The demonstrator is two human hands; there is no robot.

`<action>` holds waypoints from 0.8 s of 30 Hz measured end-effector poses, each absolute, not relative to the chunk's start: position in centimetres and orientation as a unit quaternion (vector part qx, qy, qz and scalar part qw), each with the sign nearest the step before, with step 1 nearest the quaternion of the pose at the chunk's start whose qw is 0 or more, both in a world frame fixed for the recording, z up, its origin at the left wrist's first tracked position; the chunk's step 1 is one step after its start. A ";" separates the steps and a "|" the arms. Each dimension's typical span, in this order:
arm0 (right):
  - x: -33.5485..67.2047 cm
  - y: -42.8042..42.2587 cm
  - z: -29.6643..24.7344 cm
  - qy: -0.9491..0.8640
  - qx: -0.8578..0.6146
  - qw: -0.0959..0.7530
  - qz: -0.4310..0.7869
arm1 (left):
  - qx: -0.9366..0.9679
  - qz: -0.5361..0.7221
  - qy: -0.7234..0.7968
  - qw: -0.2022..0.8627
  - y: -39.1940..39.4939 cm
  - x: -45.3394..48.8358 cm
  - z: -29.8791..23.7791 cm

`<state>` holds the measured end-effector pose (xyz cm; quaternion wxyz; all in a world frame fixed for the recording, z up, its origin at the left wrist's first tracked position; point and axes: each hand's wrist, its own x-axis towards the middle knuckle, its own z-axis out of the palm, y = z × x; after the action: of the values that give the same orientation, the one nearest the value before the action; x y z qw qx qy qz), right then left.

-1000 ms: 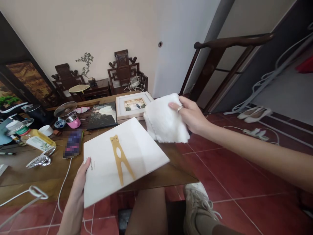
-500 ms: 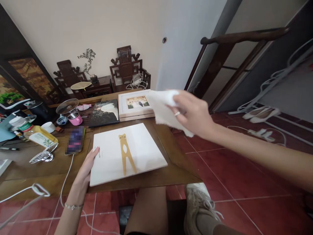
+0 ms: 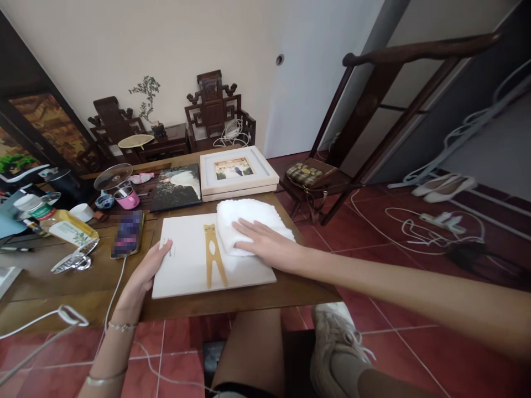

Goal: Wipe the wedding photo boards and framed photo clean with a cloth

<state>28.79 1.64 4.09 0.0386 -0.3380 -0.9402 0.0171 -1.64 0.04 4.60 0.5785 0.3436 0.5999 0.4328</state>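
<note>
A thin, flat white board (image 3: 182, 260) lies on the wooden table; it bears a tan long-legged cat figure and small print near its left edge. My left hand (image 3: 151, 265) grips that left edge, thumb on top and the other fingers mostly hidden beside and beneath it. A folded white cloth (image 3: 232, 215) covers the board's upper right part and reaches past its right side. Flat on the cloth rests my right hand (image 3: 269, 243), its fingers stretched out and pressing down.
Behind the board are a white picture frame (image 3: 265, 166) and a dark picture (image 3: 170, 188). To the left are a phone (image 3: 128, 235) with a cable, a clear hair claw (image 3: 77, 260), an oil bottle (image 3: 66, 226) and a pink cup (image 3: 128, 198). A chair (image 3: 360, 105) holds a plaid bag.
My right hand has come down and left with the cloth, from the air onto the board. The board now lies lower and flatter, with my left hand still at its edge.
</note>
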 end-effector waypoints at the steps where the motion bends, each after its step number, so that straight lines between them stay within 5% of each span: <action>1: 28.7 1.9 4.1 -0.936 -0.349 0.034 0.021 | 0.365 0.424 0.611 0.560 0.0 -1.6 4.7; 13: 28.5 3.2 3.0 -0.934 -0.358 0.010 -0.010 | 0.612 0.325 0.703 0.158 -1.0 -0.1 2.4; 24: 28.1 5.0 5.8 -0.946 -0.322 -0.038 0.002 | 0.714 0.355 0.552 0.243 -1.1 -0.8 1.1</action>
<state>28.10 4.97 5.77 -0.0382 -0.3217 -0.9461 0.0021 -0.77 -1.05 1.10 0.2434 0.7140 0.5524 0.3547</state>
